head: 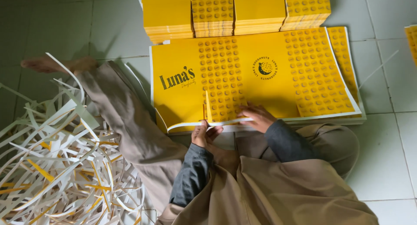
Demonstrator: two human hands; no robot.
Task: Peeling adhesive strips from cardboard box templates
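Note:
A stack of large yellow printed sheets with white margins lies flat on the tiled floor in front of me. My left hand grips the near white edge of the top sheet, which curls upward there. My right hand presses flat on the sheet's near edge, fingers spread. Between my hands a narrow yellow strip stands up from the sheet. Both forearms wear dark grey sleeves.
A big pile of white and yellow paper trimmings lies at left over my outstretched leg and bare foot. Several stacks of smaller yellow cut sheets sit beyond the big stack. Another yellow stack shows at the right edge.

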